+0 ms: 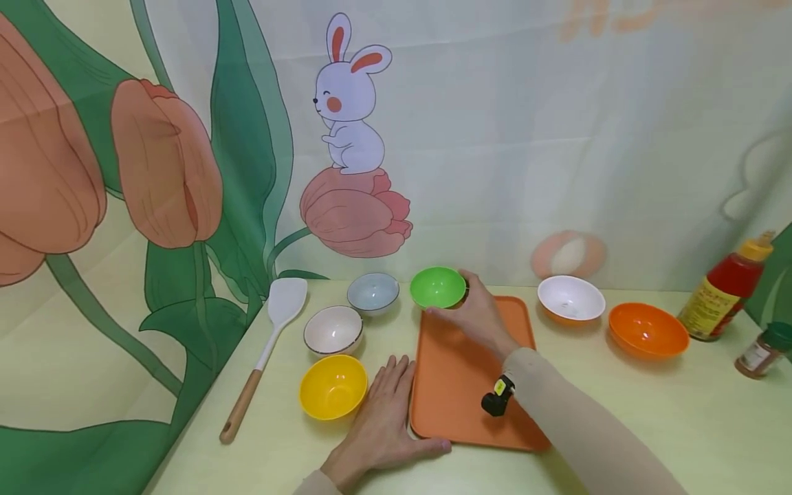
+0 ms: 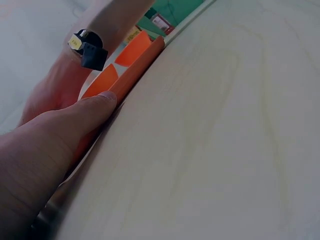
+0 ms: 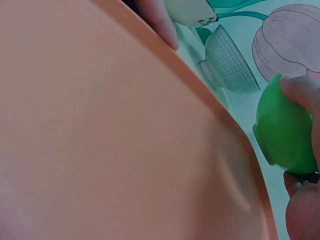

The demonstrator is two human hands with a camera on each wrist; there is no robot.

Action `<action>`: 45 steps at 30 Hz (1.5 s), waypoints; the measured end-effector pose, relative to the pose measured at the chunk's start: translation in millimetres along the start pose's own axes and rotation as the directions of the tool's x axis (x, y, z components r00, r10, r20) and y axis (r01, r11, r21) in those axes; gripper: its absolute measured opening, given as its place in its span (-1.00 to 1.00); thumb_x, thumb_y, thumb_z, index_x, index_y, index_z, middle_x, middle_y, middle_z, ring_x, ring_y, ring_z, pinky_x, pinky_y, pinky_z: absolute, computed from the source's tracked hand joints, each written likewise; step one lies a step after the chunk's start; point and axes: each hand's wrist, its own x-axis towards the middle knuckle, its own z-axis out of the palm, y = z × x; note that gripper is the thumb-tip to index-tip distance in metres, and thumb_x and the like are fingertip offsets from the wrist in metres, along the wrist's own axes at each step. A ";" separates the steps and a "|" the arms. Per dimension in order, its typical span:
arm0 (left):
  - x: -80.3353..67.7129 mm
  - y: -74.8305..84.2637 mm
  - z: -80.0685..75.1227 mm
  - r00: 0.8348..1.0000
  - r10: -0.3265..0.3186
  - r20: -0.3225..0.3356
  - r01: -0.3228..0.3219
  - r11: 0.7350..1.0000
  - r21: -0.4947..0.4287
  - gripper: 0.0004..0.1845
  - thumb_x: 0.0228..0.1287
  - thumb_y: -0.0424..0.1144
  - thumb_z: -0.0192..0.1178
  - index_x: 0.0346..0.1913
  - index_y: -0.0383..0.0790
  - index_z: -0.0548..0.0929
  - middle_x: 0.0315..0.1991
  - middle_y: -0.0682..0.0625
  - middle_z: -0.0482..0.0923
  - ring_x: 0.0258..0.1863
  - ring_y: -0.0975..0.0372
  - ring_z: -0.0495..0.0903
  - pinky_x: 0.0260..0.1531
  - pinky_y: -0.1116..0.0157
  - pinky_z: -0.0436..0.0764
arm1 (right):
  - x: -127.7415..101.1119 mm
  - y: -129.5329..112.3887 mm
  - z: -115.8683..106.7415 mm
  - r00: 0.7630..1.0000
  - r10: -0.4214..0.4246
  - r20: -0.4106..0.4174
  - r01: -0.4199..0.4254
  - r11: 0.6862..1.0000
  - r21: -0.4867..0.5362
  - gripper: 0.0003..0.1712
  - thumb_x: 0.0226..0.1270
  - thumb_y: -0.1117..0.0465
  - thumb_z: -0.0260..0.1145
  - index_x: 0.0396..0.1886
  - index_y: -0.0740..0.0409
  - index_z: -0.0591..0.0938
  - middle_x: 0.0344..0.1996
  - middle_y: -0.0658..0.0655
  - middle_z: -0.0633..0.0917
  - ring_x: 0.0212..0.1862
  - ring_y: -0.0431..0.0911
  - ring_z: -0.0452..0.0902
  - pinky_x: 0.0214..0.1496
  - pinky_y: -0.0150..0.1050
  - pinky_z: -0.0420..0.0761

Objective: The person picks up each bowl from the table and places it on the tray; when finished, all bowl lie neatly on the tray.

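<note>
An orange tray lies flat in the middle of the pale table. My right hand reaches over the tray's far end and grips a green bowl by its side; in the right wrist view the fingers curl round the green bowl just past the tray's rim. My left hand lies flat on the table beside the tray's left edge, its thumb against the tray's edge.
A yellow bowl, a white bowl, a grey bowl and a white spatula sit to the left. Right of the tray stand a white bowl, an orange bowl, a sauce bottle and a spice jar.
</note>
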 end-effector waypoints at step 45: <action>0.3 -1.3 1.0 1.000 0.019 -0.006 -0.019 1.000 -0.006 0.49 -0.14 0.81 0.03 0.69 -0.16 -0.03 0.69 -0.13 -0.07 0.68 0.00 -0.14 0.65 -0.03 -0.06 | -7.1 7.1 -23.8 0.996 -0.089 0.009 0.088 0.993 0.077 0.47 0.04 -0.28 0.64 0.72 -0.07 -0.11 0.60 0.13 0.24 0.57 0.12 0.15 0.54 0.26 0.30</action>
